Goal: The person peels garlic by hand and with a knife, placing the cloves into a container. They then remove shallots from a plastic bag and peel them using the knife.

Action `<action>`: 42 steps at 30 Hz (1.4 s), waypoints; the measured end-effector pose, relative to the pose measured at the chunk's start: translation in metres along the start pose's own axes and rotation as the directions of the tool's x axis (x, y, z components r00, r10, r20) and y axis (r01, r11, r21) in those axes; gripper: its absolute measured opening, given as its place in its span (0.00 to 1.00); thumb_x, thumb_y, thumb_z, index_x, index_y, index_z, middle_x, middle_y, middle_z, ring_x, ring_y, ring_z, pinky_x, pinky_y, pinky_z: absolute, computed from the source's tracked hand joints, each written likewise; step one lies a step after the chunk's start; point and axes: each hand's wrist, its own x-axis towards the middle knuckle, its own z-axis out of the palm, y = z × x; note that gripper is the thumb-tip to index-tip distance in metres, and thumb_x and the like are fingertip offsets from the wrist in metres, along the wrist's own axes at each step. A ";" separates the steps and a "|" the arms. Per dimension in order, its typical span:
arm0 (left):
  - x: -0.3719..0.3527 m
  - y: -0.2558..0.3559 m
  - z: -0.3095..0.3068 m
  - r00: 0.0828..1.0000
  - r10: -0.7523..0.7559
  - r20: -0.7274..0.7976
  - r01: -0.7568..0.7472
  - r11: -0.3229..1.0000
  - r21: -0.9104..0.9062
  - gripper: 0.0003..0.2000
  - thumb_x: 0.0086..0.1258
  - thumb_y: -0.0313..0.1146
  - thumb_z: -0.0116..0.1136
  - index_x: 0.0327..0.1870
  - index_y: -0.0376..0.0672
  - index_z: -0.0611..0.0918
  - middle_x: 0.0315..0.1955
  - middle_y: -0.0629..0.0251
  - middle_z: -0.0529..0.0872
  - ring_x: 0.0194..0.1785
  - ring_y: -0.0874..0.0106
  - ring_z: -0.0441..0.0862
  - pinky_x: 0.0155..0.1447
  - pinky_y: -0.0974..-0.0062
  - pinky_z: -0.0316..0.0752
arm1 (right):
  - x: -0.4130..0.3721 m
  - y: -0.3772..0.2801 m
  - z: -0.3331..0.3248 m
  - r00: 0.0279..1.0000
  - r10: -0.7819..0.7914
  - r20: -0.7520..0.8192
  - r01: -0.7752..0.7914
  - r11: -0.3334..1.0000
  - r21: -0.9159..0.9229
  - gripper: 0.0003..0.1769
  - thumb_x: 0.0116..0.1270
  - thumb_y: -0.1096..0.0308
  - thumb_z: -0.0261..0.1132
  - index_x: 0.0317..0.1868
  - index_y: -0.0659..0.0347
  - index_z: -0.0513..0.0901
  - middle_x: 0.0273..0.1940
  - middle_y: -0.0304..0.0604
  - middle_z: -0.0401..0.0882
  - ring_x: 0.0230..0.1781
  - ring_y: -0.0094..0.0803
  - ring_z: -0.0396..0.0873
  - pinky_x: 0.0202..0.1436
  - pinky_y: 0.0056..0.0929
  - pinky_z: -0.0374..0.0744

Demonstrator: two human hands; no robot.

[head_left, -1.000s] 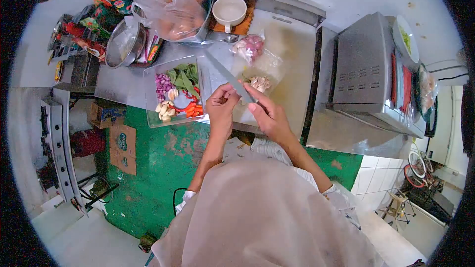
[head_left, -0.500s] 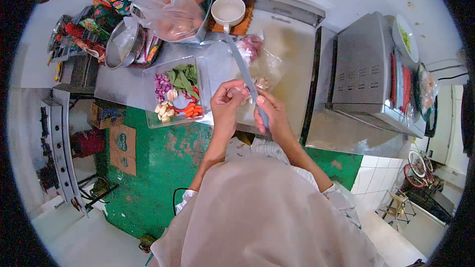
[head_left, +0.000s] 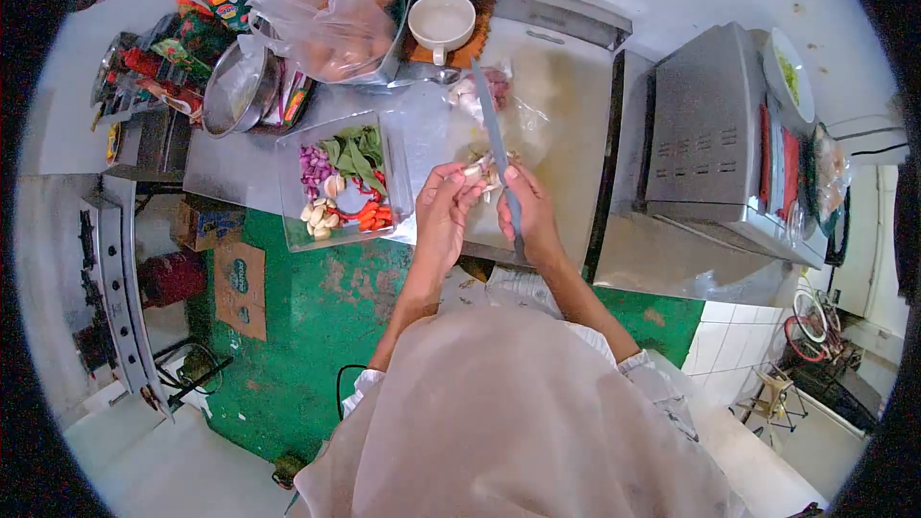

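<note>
In the head view, the person's left hand (head_left: pixel 443 216) is near the middle of the frame. Its fingers pinch a small pale piece of garlic (head_left: pixel 474 171) by the tips. The right hand (head_left: pixel 530 216) is just to the right of it, with its fingers closed around the handle end of a long grey knife (head_left: pixel 490 120). The blade points up to the top of the frame. The two hands are close, with a small gap between them.

Under and behind the knife, at the middle of the frame, is a little heap of whitish garlic and dry skins (head_left: pixel 508 155). It is on a big, flat, pale cutting board (head_left: pixel 566 134). Higher up on the board is a clear plastic bag with pinkish-purple bulbs (head_left: pixel 497 91), partly behind the blade.

Left of the hands is a clear, square plastic tray (head_left: pixel 397 155). Small purple onions (head_left: pixel 315 168) are at its upper left, and flat green leaves (head_left: pixel 357 155) are at its upper right. Peeled cream garlic cloves (head_left: pixel 319 218) are at its lower left, and bright red chillies (head_left: pixel 374 218) are at its lower right.

At the top middle, a round cream cup (head_left: pixel 441 19) sits on an orange-brown cloth (head_left: pixel 477 34).
</note>
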 end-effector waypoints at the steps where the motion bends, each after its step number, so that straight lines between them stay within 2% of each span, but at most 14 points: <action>1: 0.001 0.000 -0.002 1.000 -0.001 -0.001 0.001 1.000 0.000 0.10 0.67 0.27 0.52 0.47 0.34 0.74 0.39 0.57 0.82 0.41 0.71 0.82 0.47 0.80 0.79 | 0.000 0.000 -0.001 1.000 0.006 0.007 -0.006 1.000 0.015 0.25 0.69 0.52 0.51 0.60 0.58 0.70 0.12 0.32 0.64 0.07 0.20 0.61 0.08 0.21 0.60; 7: 0.006 0.002 -0.007 0.995 -0.059 -0.081 0.062 0.998 0.028 0.12 0.69 0.31 0.50 0.48 0.34 0.73 0.40 0.59 0.81 0.41 0.73 0.80 0.50 0.79 0.77 | 0.000 0.004 -0.011 0.998 0.042 0.057 -0.043 0.999 0.018 0.28 0.69 0.52 0.51 0.65 0.54 0.64 0.13 0.32 0.64 0.08 0.20 0.62 0.09 0.21 0.61; 12: 0.006 0.004 -0.002 0.998 -0.023 -0.052 0.035 0.967 0.254 0.14 0.71 0.32 0.48 0.53 0.35 0.75 0.38 0.66 0.81 0.39 0.78 0.78 0.47 0.83 0.73 | -0.016 -0.010 -0.009 0.995 -0.067 0.080 0.076 0.990 -0.115 0.30 0.70 0.56 0.51 0.69 0.55 0.55 0.14 0.32 0.62 0.10 0.19 0.59 0.10 0.19 0.60; 15: 0.003 0.007 0.003 0.999 -0.013 -0.043 0.028 0.928 0.372 0.15 0.71 0.33 0.48 0.54 0.37 0.76 0.37 0.69 0.81 0.37 0.81 0.77 0.44 0.85 0.71 | -0.020 -0.014 -0.013 0.962 -0.101 0.254 0.156 0.966 -0.206 0.36 0.67 0.59 0.56 0.71 0.52 0.50 0.16 0.31 0.67 0.14 0.19 0.63 0.16 0.20 0.64; 17: 0.002 0.010 0.006 1.000 -0.003 -0.027 0.014 0.915 0.404 0.15 0.71 0.33 0.49 0.55 0.38 0.76 0.37 0.70 0.81 0.36 0.81 0.75 0.43 0.85 0.70 | -0.020 -0.017 -0.009 0.947 -0.122 0.297 0.204 0.944 -0.261 0.38 0.66 0.61 0.57 0.72 0.49 0.47 0.34 0.40 0.78 0.20 0.20 0.66 0.24 0.20 0.69; 18: 0.001 0.012 0.008 1.000 0.009 -0.013 -0.002 0.901 0.435 0.15 0.71 0.34 0.49 0.55 0.38 0.76 0.37 0.71 0.81 0.35 0.82 0.74 0.42 0.85 0.70 | -0.020 -0.017 -0.009 0.947 -0.123 0.298 0.204 0.943 -0.261 0.38 0.66 0.61 0.57 0.72 0.49 0.47 0.34 0.40 0.78 0.20 0.20 0.66 0.24 0.20 0.69; 20: 0.000 0.017 0.011 0.999 0.035 0.012 -0.036 0.872 0.488 0.16 0.71 0.34 0.49 0.55 0.38 0.76 0.37 0.71 0.81 0.35 0.82 0.74 0.42 0.85 0.69 | -0.020 -0.019 -0.010 0.950 -0.106 0.294 0.208 0.917 -0.340 0.39 0.65 0.61 0.58 0.72 0.48 0.47 0.57 0.45 0.69 0.25 0.19 0.67 0.30 0.21 0.71; 23: -0.001 0.019 0.009 0.995 0.079 0.055 -0.097 0.808 0.582 0.16 0.71 0.36 0.50 0.56 0.38 0.76 0.37 0.71 0.81 0.35 0.82 0.73 0.42 0.85 0.69 | -0.022 -0.025 -0.011 0.959 0.047 0.281 0.060 0.930 -0.362 0.39 0.65 0.62 0.58 0.72 0.48 0.48 0.62 0.43 0.63 0.25 0.19 0.67 0.29 0.21 0.71; 26: -0.001 0.022 0.007 0.989 0.117 0.095 -0.150 0.747 0.647 0.16 0.71 0.36 0.51 0.56 0.39 0.77 0.37 0.71 0.81 0.35 0.82 0.73 0.42 0.84 0.70 | -0.021 -0.020 -0.011 0.949 -0.077 0.307 0.182 0.926 -0.331 0.37 0.65 0.61 0.58 0.71 0.48 0.51 0.49 0.42 0.74 0.21 0.19 0.65 0.25 0.20 0.68; 29: 0.000 0.026 0.005 0.984 0.125 0.125 -0.177 0.706 0.686 0.16 0.70 0.34 0.52 0.56 0.39 0.76 0.37 0.70 0.81 0.36 0.82 0.74 0.42 0.84 0.70 | -0.022 -0.021 -0.011 0.938 -0.060 0.340 0.145 0.962 -0.231 0.34 0.66 0.59 0.57 0.71 0.48 0.55 0.30 0.36 0.76 0.18 0.18 0.62 0.21 0.19 0.65; 30: 0.000 0.027 0.005 0.984 0.118 0.132 -0.177 0.692 0.700 0.17 0.70 0.34 0.52 0.57 0.38 0.75 0.36 0.69 0.81 0.37 0.81 0.75 0.42 0.83 0.71 | -0.022 -0.020 -0.013 0.939 -0.060 0.340 0.145 0.962 -0.231 0.34 0.66 0.59 0.57 0.71 0.48 0.55 0.30 0.36 0.76 0.18 0.18 0.62 0.21 0.19 0.65; 32: 0.003 0.026 0.003 0.973 0.140 0.181 -0.225 0.730 0.645 0.16 0.69 0.33 0.53 0.56 0.38 0.74 0.36 0.68 0.81 0.37 0.81 0.75 0.42 0.83 0.71 | -0.021 -0.018 -0.018 0.940 -0.008 0.340 0.079 0.978 -0.195 0.31 0.66 0.57 0.56 0.69 0.46 0.59 0.19 0.31 0.68 0.16 0.17 0.60 0.18 0.19 0.63; 37: 0.005 0.022 0.000 0.972 0.161 0.172 -0.230 0.798 0.557 0.14 0.65 0.33 0.58 0.49 0.41 0.74 0.32 0.70 0.79 0.36 0.79 0.76 0.42 0.81 0.71 | -0.022 -0.020 -0.018 0.941 0.019 0.338 0.057 0.975 -0.215 0.28 0.67 0.55 0.56 0.66 0.46 0.64 0.17 0.28 0.63 0.14 0.17 0.61 0.17 0.19 0.62; 42: 0.000 0.020 0.014 0.965 0.217 0.145 -0.261 0.777 0.573 0.12 0.62 0.24 0.60 0.46 0.38 0.75 0.32 0.70 0.80 0.37 0.82 0.76 0.41 0.84 0.71 | -0.022 -0.015 -0.012 0.961 0.010 0.276 0.057 0.971 -0.232 0.26 0.67 0.54 0.55 0.65 0.46 0.66 0.16 0.28 0.63 0.13 0.16 0.61 0.15 0.18 0.61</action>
